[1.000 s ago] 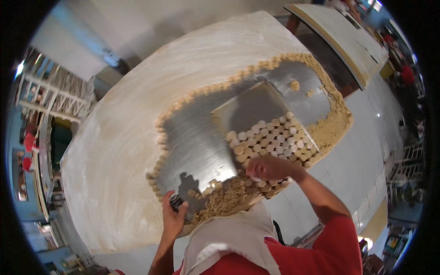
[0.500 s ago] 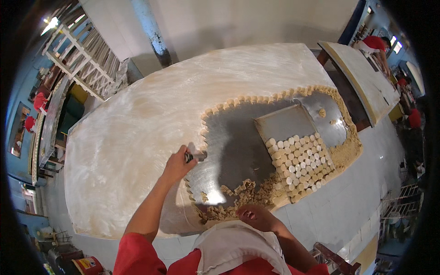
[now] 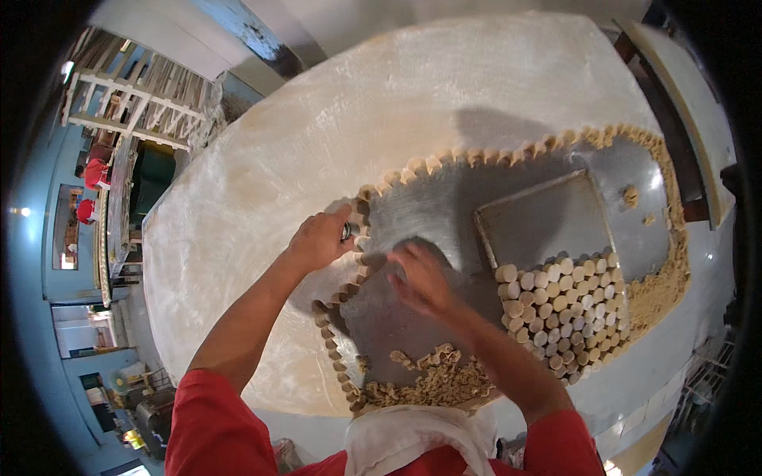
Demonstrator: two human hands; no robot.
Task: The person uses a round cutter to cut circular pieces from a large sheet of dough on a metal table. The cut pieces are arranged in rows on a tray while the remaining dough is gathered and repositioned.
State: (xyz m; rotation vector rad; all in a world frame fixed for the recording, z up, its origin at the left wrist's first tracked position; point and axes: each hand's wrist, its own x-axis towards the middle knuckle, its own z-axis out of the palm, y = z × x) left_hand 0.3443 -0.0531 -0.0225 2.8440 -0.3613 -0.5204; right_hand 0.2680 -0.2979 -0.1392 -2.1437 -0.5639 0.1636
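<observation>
Head view: I have the left hand [image 3: 321,239] wrapped around a small metal cutter [image 3: 346,232] at the scalloped edge of the dough [image 3: 262,206], presumably so little is wasted between cuts. Right hand [image 3: 421,278] near, right of that grip: blurred, thumb and fingers parted, nothing visible between. Tray [image 3: 540,210] farther right, likely set within reach; rounds [image 3: 563,309] packed close in it. Dough spreads left of and beyond the grip: flat, pale beige, whitish streaks.

a floured dough sheet [image 3: 238,230] covers the metal-topped bench's [image 3: 377,321] left end; a tray [image 3: 548,226] sits toward its right end, scraps [image 3: 436,379], probably dough, along the near edge.
</observation>
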